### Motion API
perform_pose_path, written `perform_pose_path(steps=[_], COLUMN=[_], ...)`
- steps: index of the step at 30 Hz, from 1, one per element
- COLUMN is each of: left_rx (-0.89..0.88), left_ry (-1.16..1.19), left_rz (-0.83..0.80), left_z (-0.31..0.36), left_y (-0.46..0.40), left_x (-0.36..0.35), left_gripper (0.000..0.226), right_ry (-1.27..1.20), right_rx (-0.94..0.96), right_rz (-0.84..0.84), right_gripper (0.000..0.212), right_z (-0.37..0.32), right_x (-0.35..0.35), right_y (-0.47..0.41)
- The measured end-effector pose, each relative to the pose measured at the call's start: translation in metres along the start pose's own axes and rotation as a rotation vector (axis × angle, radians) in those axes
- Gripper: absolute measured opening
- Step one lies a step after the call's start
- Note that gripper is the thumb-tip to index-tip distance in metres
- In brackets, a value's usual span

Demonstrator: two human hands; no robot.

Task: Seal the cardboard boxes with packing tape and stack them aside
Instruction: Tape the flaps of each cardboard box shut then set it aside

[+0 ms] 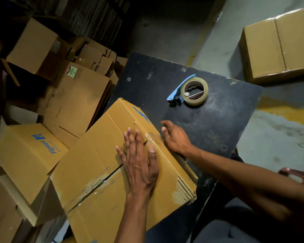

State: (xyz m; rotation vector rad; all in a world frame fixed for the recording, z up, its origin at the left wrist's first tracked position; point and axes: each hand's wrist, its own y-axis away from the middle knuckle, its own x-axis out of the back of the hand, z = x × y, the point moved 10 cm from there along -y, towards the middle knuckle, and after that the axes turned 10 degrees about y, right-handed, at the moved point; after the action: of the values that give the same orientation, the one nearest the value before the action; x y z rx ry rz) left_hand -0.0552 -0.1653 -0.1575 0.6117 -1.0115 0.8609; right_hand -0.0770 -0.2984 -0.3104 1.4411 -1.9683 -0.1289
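Tabletop (209,123) box (98,155) under both hands (140,162)

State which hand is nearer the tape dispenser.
Right. The right hand lies on the table just below the tape dispenser; the left hand presses flat on the box, farther away.

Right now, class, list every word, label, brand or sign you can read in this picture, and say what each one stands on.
"Flipkart", in blue beside a blue logo square, on the left box.
A blue printed mark on the box under the hands: cut off, unreadable.
A green and red sticker on a brown carton behind: too small to read.
A pale label on the upper left carton: blurred.
The tape dispenser shows no text.
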Motion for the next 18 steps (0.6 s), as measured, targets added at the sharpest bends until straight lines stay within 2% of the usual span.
perform_pose_path(steps=[2,4,5,8,10,13,15,18], left_rx=[-0.002,0.005,0.010,0.036,0.053,0.074,0.064,0.061], left_ry=[0.015,0.023,0.021,-0.011,-0.098,-0.192,-0.239,-0.183], left_rz=[-0.002,-0.006,-0.012,-0.081,-0.158,-0.245,-0.288,-0.335], left_z=[-0.001,-0.002,-0.003,-0.004,-0.004,-0.003,-0.002,-0.012], left_y=[0.006,0.012,0.015,0.019,0.023,0.023,0.023,0.030], left_x=[0.000,0.000,-0.001,-0.008,-0.014,-0.019,-0.022,-0.015], left_gripper=[0.079,0.080,0.082,0.089,0.097,0.107,0.112,0.116], right_ry=[-0.141,-0.305,-0.302,-0.021,0.095,0.007,-0.060,0.109], right_rx=[-0.002,-0.007,0.016,0.100,0.072,0.054,0.127,0.189], right_rz=[0.060,0.023,-0.010,-0.079,-0.046,0.081,0.050,-0.046], right_gripper=[0.049,0.060,0.063,0.069,0.065,0.077,0.087,0.087], right_z=[-0.006,-0.020,-0.029,-0.029,-0.014,-0.028,-0.062,-0.094], right_x=[0.013,0.014,0.012,-0.004,0.002,0.035,0.041,0.023], right_y=[0.002,0.004,0.007,0.013,0.011,0.020,0.027,0.027])
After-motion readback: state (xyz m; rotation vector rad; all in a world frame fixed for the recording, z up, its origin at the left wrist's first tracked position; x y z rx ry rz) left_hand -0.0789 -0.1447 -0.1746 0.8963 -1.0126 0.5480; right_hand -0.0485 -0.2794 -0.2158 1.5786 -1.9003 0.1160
